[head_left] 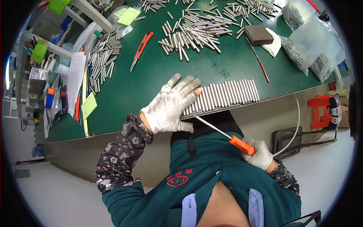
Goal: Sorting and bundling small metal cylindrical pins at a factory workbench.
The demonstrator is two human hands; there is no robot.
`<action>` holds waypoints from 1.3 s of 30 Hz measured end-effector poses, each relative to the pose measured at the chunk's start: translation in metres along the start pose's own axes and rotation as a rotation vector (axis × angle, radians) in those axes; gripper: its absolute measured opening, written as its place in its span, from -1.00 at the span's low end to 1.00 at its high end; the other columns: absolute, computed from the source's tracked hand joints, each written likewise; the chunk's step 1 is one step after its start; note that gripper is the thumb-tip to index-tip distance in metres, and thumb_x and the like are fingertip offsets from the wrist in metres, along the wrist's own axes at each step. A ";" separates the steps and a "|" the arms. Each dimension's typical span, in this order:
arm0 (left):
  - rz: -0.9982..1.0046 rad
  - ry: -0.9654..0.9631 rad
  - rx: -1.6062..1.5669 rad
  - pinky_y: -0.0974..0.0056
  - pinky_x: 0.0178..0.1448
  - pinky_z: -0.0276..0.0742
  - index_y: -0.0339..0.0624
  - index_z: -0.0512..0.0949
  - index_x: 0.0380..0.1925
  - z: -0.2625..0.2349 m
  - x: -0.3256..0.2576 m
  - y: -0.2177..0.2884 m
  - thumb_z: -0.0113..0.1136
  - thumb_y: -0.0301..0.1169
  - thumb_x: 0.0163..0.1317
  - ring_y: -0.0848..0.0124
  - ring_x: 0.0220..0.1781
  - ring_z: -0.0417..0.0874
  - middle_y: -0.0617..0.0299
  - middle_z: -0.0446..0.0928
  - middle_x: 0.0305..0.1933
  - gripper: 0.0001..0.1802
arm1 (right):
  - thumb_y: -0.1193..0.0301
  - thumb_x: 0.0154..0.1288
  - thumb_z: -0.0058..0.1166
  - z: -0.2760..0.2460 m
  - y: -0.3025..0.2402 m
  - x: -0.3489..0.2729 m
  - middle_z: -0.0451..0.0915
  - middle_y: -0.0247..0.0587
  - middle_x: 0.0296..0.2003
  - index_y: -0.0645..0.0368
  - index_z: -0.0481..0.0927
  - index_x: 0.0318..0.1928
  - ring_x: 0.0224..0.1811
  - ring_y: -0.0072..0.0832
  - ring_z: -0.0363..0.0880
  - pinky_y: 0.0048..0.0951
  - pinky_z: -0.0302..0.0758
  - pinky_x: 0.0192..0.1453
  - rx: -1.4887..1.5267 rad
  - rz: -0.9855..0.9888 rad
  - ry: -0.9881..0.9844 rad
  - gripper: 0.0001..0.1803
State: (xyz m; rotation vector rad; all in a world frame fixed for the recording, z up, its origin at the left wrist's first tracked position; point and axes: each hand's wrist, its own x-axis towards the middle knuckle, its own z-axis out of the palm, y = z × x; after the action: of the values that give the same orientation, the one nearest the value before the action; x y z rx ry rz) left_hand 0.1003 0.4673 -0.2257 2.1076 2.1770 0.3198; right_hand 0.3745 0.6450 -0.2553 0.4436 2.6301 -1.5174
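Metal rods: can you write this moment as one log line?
left hand: flat on metal rods | right hand: holds screwdriver | green table

A green worktop point(128, 90) is seen. Loose metal rods point(193, 32) are piled far in the middle, and more rods point(103, 56) are heaped at the left. An orange box cutter point(140, 48) is laid between the two piles. A dark block point(258, 34) is set far right, beside clear bags point(312, 45). A red stool point(321, 111) is seen on the floor at the right.
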 end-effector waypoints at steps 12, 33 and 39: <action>0.049 -0.004 -0.027 -0.10 0.41 -0.05 -0.33 0.16 0.23 0.000 0.001 -0.003 0.29 0.21 -0.29 -0.02 0.35 0.17 -0.10 0.18 0.29 0.15 | 0.57 -0.05 0.04 -0.009 0.006 -0.009 0.44 -0.02 -0.57 0.27 0.47 -0.45 -0.54 -0.10 0.42 -0.34 0.40 -0.40 -0.044 0.050 0.064 -0.91; 0.113 -0.101 0.104 -0.13 0.41 -0.09 -0.29 0.17 0.23 -0.003 0.040 0.011 -0.08 0.39 -0.04 -0.03 0.36 0.15 -0.10 0.15 0.32 0.05 | 0.54 -0.10 0.05 -0.022 0.026 -0.029 0.47 0.02 -0.54 0.25 0.50 -0.41 -0.51 -0.04 0.43 -0.31 0.42 -0.39 0.070 0.169 0.123 -0.85; 0.121 -0.102 0.110 -0.14 0.40 -0.09 -0.29 0.17 0.23 -0.003 0.039 0.011 -0.09 0.40 -0.04 -0.05 0.35 0.16 -0.11 0.15 0.31 0.06 | 0.55 -0.09 0.05 -0.020 0.032 -0.032 0.48 0.01 -0.53 0.24 0.51 -0.41 -0.50 -0.04 0.45 -0.31 0.43 -0.39 0.059 0.163 0.134 -0.86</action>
State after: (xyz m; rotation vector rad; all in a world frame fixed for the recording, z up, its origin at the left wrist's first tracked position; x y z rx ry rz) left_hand 0.1084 0.5065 -0.2176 2.2653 2.0601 0.1010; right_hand 0.4157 0.6702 -0.2650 0.7700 2.5756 -1.5679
